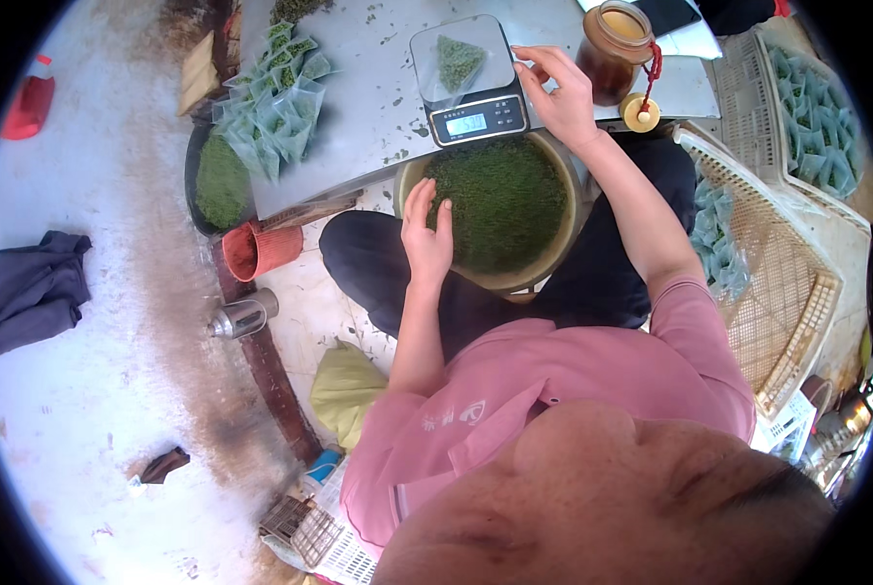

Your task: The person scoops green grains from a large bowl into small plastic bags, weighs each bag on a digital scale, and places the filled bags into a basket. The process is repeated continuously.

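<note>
A digital kitchen scale with a lit display stands at the table's front edge. On its pan lies a translucent mesh bag filled with green leaf bits. My right hand hovers by the scale's right edge, fingers apart and empty; whether a fingertip touches the scale is unclear. Between my knees sits a round basin full of loose dark-green leaf. Over its left rim is my left hand, thumb and fingers spread, nothing visible in it. Several filled mesh bags are piled on the table's left.
A brown glass jar and its corded lid are right of the scale on the metal table. A dark bowl of green leaf and a red bucket are at left. Plastic crates with filled bags stand at right.
</note>
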Demonstrator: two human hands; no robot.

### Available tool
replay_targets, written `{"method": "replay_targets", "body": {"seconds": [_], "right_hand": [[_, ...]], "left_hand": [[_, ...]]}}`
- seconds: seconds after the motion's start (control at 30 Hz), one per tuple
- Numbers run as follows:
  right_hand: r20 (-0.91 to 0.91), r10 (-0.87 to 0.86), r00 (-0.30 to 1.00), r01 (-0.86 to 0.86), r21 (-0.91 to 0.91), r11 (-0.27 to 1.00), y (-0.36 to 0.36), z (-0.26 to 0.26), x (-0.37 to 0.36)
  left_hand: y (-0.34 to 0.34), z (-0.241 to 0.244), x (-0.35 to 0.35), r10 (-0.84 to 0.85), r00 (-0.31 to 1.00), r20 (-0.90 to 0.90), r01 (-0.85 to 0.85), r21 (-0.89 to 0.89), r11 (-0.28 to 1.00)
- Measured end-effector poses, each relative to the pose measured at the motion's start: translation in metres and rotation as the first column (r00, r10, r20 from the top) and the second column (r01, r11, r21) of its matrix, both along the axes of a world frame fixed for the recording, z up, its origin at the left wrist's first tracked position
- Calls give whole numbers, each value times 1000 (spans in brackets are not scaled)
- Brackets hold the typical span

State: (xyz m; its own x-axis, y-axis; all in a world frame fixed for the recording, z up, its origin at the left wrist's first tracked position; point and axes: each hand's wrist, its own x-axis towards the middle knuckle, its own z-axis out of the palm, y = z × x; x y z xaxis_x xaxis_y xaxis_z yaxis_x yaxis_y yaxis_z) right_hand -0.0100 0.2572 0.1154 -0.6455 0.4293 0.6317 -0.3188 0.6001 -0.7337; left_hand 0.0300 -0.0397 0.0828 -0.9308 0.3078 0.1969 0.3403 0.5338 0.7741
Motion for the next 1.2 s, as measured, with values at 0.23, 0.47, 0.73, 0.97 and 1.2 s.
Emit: {"method": "replay_targets", "body": {"seconds": [0.23,0.47,0.73,0.97,1.2], "right_hand": [[44,59,997,-60,28,998,5,-26,-17],[72,99,992,-117,318,941,-8,-27,-24],[136,243,961,-245,-1,970,-47,-24,-25],[104,84,991,-97,124,988,-53,-5,-6],[69,82,994,-101,340,935,-35,-20,-14]], "left_hand": [[17,-11,-24,16,1000,-4,-16,17,1000],[60,1,-84,-57,962,-267,63,13,998],[87,30,-119,-298,894,-335,184,-332,925],[93,114,-80,-406,891,-205,174,-672,720],[65,144,-120,-245,962,-119,207,-265,942]]}}
